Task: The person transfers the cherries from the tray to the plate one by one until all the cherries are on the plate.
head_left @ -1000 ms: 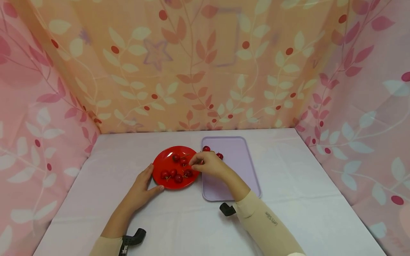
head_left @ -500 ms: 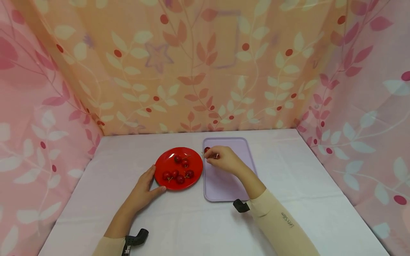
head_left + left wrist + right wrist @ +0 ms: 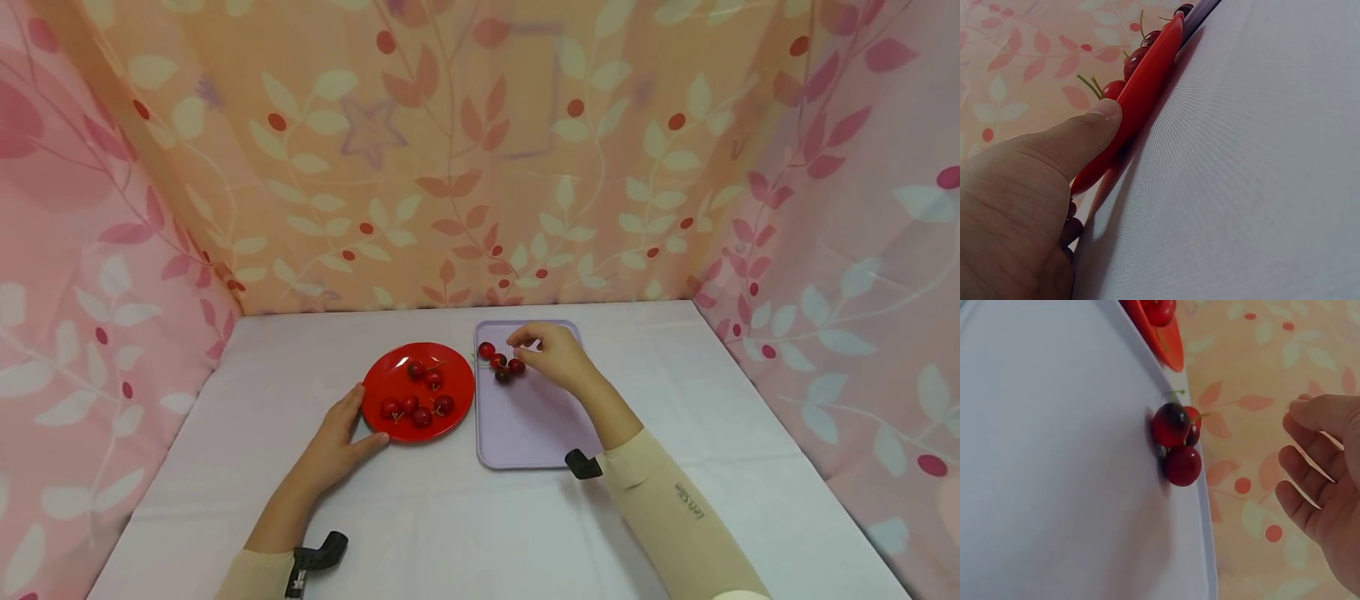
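Note:
My left hand [image 3: 337, 446] holds the red plate [image 3: 457, 417] at its near left edge, thumb and fingers spread along the rim. In the left wrist view the thumb [image 3: 1107, 115] rests against the plate's side. Several cherries [image 3: 422, 417] with stems lie on the plate. To the right is a lilac tray [image 3: 517, 442] with several more cherries [image 3: 517, 367] grouped near its far left corner. My right hand [image 3: 553, 354] is above the tray, just right of those cherries. Its fingers are loosely bent, with nothing seen between them in the right wrist view.
A white cloth [image 3: 652, 375] covers the table. Patterned curtains [image 3: 480, 167] stand along the back and both sides. The plate and tray sit side by side, nearly edge to edge. Each forearm carries a black camera mount [image 3: 583, 464].
My right hand has moved right from the plate's edge, across the tray's cherries, to their right side, uncovering them. My left hand stays at the plate.

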The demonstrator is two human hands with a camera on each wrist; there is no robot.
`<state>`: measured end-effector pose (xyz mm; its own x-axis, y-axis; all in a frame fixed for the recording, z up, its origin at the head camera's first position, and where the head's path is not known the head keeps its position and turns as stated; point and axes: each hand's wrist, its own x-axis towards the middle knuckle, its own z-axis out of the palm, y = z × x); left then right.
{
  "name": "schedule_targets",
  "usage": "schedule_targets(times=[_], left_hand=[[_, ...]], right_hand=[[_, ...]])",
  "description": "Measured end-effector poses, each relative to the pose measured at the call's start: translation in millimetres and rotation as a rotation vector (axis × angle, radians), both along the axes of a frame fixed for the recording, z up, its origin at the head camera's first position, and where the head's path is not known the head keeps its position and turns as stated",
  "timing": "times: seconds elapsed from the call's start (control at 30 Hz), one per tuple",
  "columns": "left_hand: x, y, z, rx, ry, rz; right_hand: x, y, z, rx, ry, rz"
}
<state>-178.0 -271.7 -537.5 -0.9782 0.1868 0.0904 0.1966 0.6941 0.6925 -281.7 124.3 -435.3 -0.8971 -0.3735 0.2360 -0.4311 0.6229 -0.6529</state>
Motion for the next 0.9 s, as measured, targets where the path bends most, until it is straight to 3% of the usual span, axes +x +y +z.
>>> schedule_targets(times=[0.2, 0.5, 0.67, 0.9], left_hand=[[-0.4, 0, -0.2, 0.003, -0.006, 0.0], [0.1, -2, -1.3, 0.022, 0.008, -0.011], [1.9, -2, -2.4, 0.037, 0.015, -0.013], [2.3, -3, -1.9, 0.036, 0.031, -0.012]], right_hand=[[-8.3, 5, -11.8, -0.022, 0.034, -0.007], [-18.5, -10, -29.8, 0.113, 0.088, 0.027], [-20.8, -22, -37.9, 0.123, 0.091, 0.061], [-21.0, -29, -47.1, 0.17, 0.092, 0.02]])
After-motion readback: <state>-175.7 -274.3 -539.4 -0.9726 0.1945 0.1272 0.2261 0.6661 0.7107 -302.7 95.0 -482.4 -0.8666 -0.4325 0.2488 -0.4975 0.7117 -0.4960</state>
